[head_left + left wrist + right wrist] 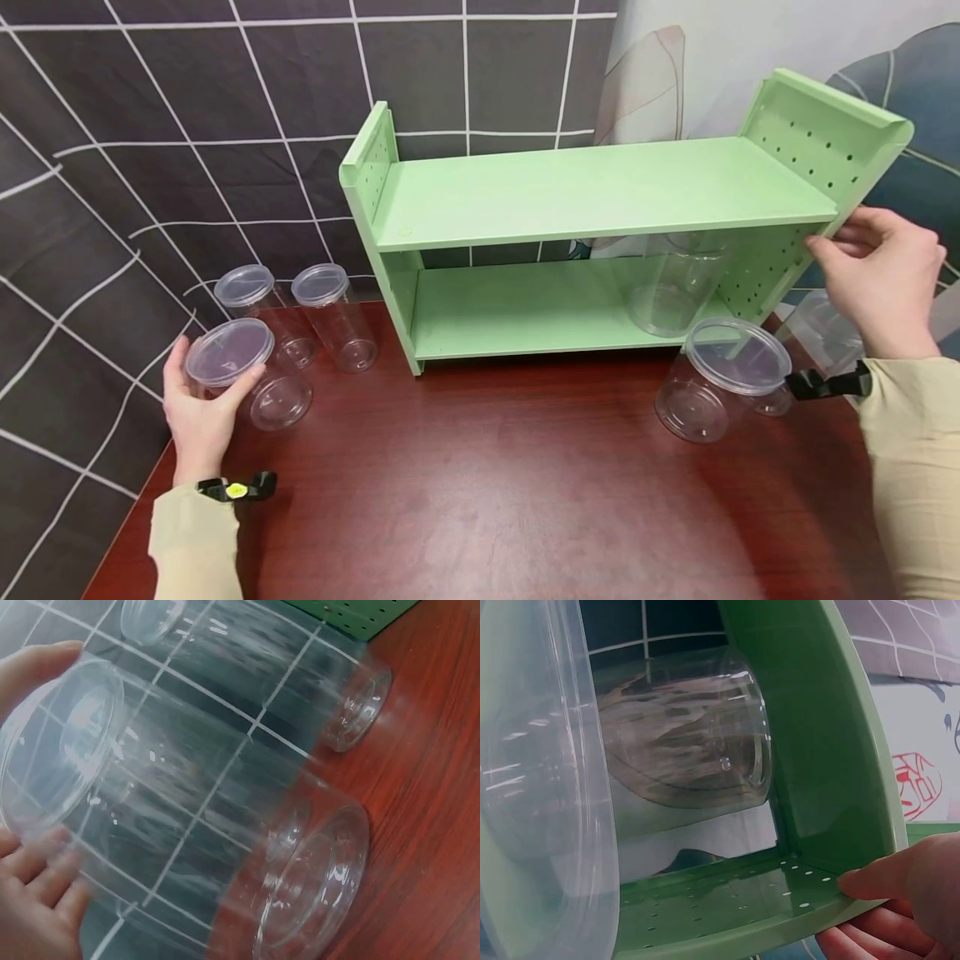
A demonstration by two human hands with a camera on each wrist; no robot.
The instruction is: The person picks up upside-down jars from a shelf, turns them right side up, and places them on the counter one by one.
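Dark reddish wood grain covers the bench [480,483] we work at, and behind it hangs a black cloth with white grid lines [150,125], giving way on the right to a pale wall with leaf shapes [750,42]. Our left hand [197,408] sits at the near left, fingers and thumb curled round the lidded top of a wide clear jar [247,375] that stands on the bench; in the left wrist view the same jar [210,847] fills the frame, with our fingers [37,900] against its lid end. Just behind it stand two narrower clear lidded jars, one on the left [258,312] and one beside it on the right [333,317], both close to the cloth. A light green two-tier shelf [600,192] stands at the middle and far side of the bench, its side panels pierced with rows of small holes. Our right hand [881,279] grips the front edge of the shelf's right side panel, thumb and fingertips pinching it; the right wrist view shows a fingertip [885,877] pressed on the perforated green panel [780,900]. On the lower tier, at its right end, sits a clear jar without a lid [671,287]. Another wide lidded clear jar [723,387] stands on the bench just in front of the shelf's right end, and one more clear container [825,333] shows partly behind our right wrist.
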